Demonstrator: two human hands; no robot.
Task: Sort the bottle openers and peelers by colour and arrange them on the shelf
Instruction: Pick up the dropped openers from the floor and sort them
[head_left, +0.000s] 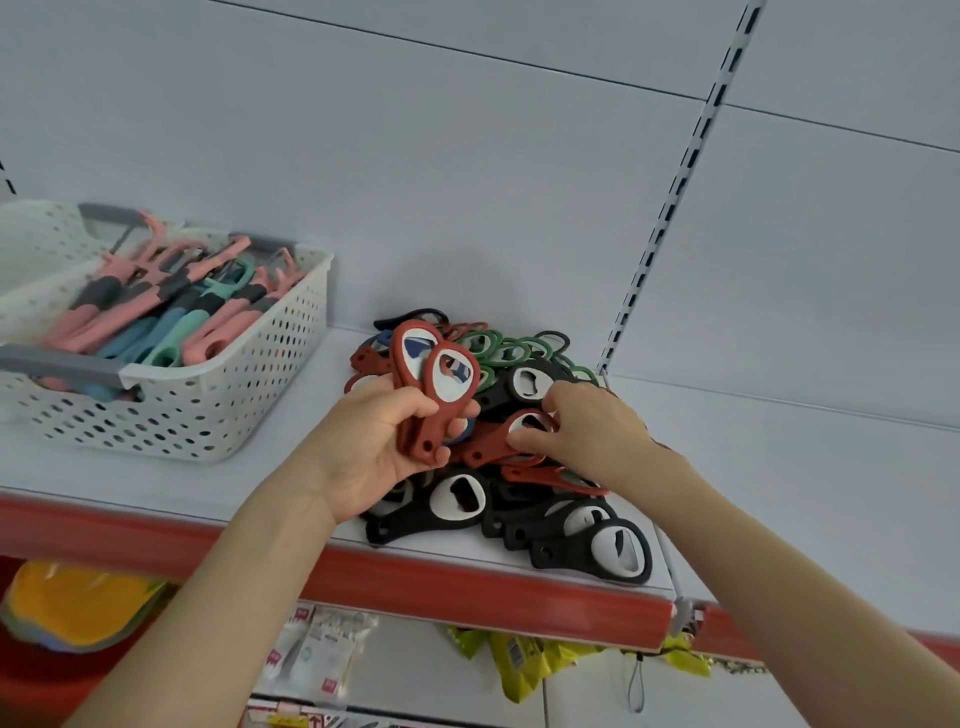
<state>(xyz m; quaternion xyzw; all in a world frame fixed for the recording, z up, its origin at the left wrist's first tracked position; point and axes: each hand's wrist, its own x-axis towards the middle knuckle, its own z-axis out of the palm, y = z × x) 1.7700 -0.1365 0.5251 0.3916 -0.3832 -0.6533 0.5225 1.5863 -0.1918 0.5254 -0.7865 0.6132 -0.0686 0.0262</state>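
While most of the mixed pile of red, green and black plastic bottle openers (519, 441) is lying unsorted on the white shelf (260, 483), the left hand (374, 447) is clutching two red openers (434, 384) and the right hand (587, 431) is pinching another red opener (498, 447); pink and teal peelers (171, 306) are sitting mixed in the white perforated basket (249, 395)

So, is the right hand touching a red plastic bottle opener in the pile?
Touching. Head view: right hand fingertips pinch the red plastic bottle opener at its ring.
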